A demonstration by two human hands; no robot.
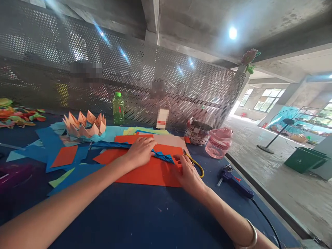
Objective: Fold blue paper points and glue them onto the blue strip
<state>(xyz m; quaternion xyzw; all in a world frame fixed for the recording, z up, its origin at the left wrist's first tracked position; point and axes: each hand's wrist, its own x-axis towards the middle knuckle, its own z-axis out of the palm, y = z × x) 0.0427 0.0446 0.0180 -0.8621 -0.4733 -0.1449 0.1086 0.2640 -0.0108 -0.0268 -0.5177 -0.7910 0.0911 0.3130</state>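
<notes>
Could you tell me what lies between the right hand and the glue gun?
Yellow-handled scissors lie there, in the head view, beside the right hand.

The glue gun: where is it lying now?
In the head view, the blue glue gun lies on the dark table, right of the right hand and yellow-handled scissors, below the pink bottle.

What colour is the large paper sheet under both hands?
The paper sheet is orange-red, shown best in the head view.
</notes>
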